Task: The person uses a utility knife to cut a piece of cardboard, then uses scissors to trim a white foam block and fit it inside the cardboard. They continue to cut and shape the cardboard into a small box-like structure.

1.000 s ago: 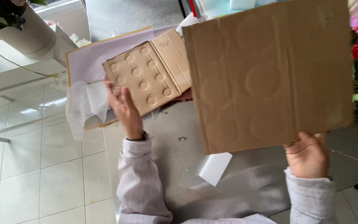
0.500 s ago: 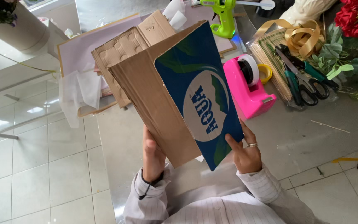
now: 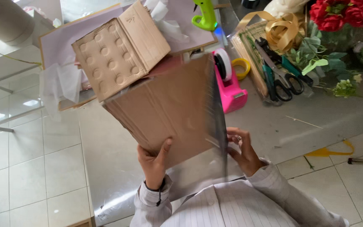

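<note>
— Cardboard sheet (image 3: 164, 109), where does it sit?

— Lifted off the bench (image 3: 114, 168), tilted, its brown side up; it hangs over the bench's middle, near the person's chest; its right edge is blurred.

— And the hands?

— Left hand (image 3: 153, 162) grips the sheet's lower edge, thumb pressed on the brown face, fingers hidden behind; right hand (image 3: 242, 149) is at the sheet's right edge, fingers curled and touching it, a ring on one finger; whether it truly pinches the edge I cannot tell.

— What lies beyond?

— A second cardboard piece (image 3: 120, 52), embossed with round dimples, lies toward the far left corner of the bench, on a pale board (image 3: 59, 46); white tissue paper (image 3: 59, 86) hangs over the left edge just beside it.

— On the right side?

— A pink tape dispenser (image 3: 230, 86) stands just behind the sheet; a yellow tape roll (image 3: 243, 67) is just beside it; dark scissors (image 3: 280, 77) lie near; a gold ribbon (image 3: 284, 33) lies at the far edge, beside green leaves (image 3: 316, 59) and red flowers (image 3: 341, 12) by the far right corner; a green glue gun (image 3: 206, 17) rests at the far edge.
</note>
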